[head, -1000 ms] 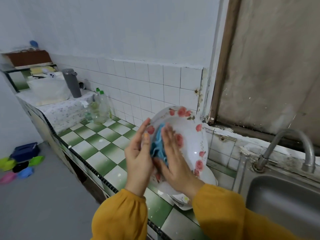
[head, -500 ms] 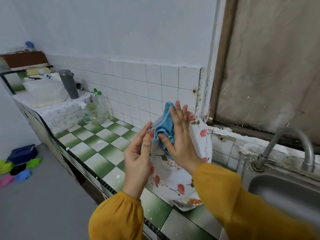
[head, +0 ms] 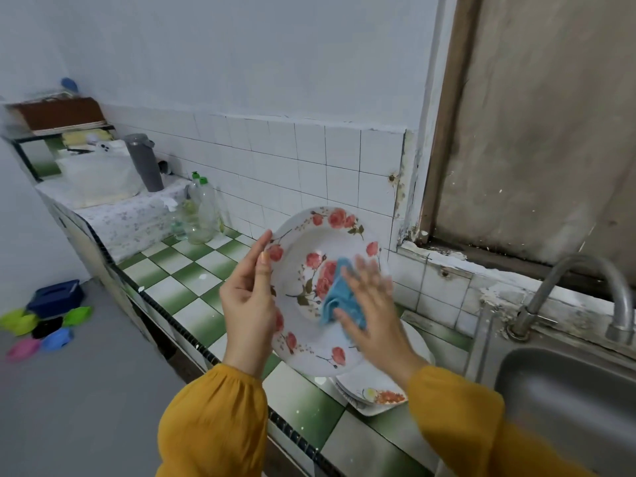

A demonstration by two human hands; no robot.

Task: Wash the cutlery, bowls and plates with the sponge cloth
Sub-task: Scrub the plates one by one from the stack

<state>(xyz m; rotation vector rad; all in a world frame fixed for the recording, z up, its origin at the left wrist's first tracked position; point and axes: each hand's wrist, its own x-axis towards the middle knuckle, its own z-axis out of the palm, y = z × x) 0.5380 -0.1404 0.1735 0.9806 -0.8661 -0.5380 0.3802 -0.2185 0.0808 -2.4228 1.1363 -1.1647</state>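
Flat-fingered right hand (head: 373, 316) has slid the sponge cloth (head: 340, 298) down to the centre of the floral plate (head: 309, 235); left hand (head: 247, 304) grips its rim.

Motion blur smears the right hand (head: 373, 304), so its finger outlines are unclear. It covers part of the blue sponge cloth (head: 335, 297) and the floral plate (head: 309, 235). The stacked plates (head: 378, 383) below are partly hidden behind that plate. The sink (head: 568, 407) is cut off at the right edge.

one lifted plate (head: 303, 242), one cloth (head: 339, 297), one tap (head: 585, 265)
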